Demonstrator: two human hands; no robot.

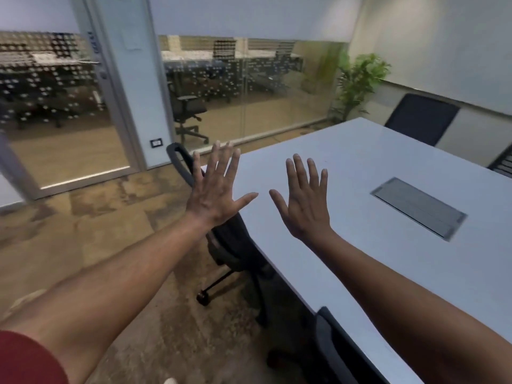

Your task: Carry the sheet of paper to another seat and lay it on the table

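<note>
Meeting room, head view; landmark: the white table (pixel 360 167).

- Table: one, with one grey hatch panel (pixel 419 207) set flush in its top. Right edge cut off.
- Office chairs at the table: four in view. One black chair (pixel 232 245) pushed in at the table's near-left edge, partly behind the left hand; one chair back (pixel 336 347) at the near edge, cut off at the bottom; one dark chair (pixel 421 117) on the far side; a sliver of another (pixel 502 163) at the far right.
- Potted plant (pixel 360 81): one, beyond the table's far corner.
- Glass partition (pixel 243 90) beyond the table; desks and chairs behind it blurred.
- Left hand (pixel 216 189): raised off the table's left edge, back toward the camera, fingers straight and spread, gripping nothing. Red sleeve (pixel 25 358) at the shoulder.
- Right hand (pixel 304 200): raised above the tabletop, fingers straight and spread, gripping nothing.
- Sheet of paper: not visible in either hand or on the visible tabletop.
</note>
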